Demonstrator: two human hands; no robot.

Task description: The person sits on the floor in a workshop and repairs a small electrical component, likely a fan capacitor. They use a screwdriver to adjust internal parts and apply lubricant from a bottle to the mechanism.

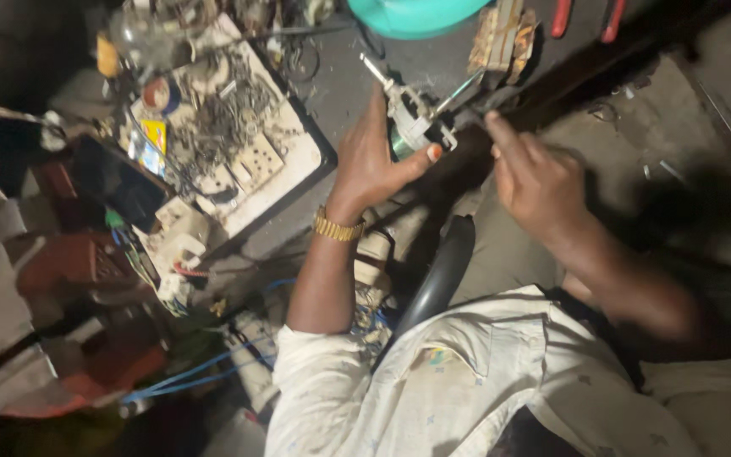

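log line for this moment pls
left hand: grips small motor assembly | right hand: fingers at its side, on dark bar | nearby: tray of parts, teal bowl

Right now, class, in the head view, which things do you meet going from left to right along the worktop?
Tray of metal scraps → left hand → small motor part → right hand.
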